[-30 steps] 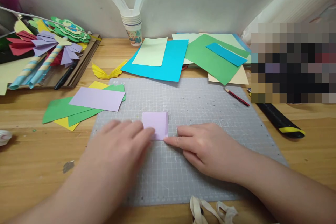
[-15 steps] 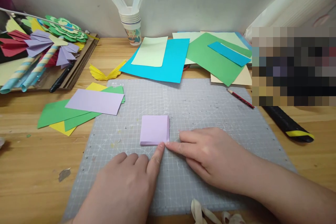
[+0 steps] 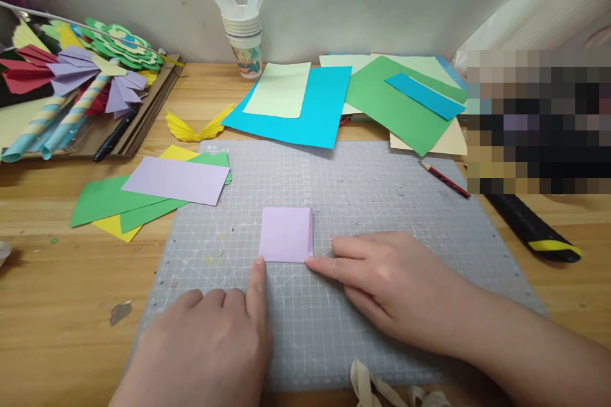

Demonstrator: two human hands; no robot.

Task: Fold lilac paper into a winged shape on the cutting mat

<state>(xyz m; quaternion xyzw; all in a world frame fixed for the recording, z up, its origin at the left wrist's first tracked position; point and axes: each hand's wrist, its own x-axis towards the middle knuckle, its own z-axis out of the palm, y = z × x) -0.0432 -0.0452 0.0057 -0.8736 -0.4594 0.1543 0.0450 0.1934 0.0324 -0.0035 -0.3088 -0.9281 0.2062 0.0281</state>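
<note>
A folded piece of lilac paper (image 3: pixel 285 234) lies flat on the grey cutting mat (image 3: pixel 396 203). A narrow fold shows along its right edge. My left hand (image 3: pixel 210 337) touches the paper's near left corner with one outstretched fingertip; its other fingers are curled. At the near right corner rests a fingertip of my right hand (image 3: pixel 382 283), which comes in from the right with its fingers apart. Neither hand grips the paper; both press from the near side.
Lilac, green and yellow paper strips (image 3: pixel 176 179) overlap the mat's left edge. Behind it lie a pleated yellow paper piece (image 3: pixel 198 130), blue paper (image 3: pixel 315 127) and green paper (image 3: pixel 405 108). A pencil (image 3: pixel 443 179) lies right; paper cups (image 3: pixel 245 44) stand at the wall.
My left fingertip has slid left along the paper's near edge, from the right corner to the left one. The near edge now lies flatter. My right finger stays at its corner.
</note>
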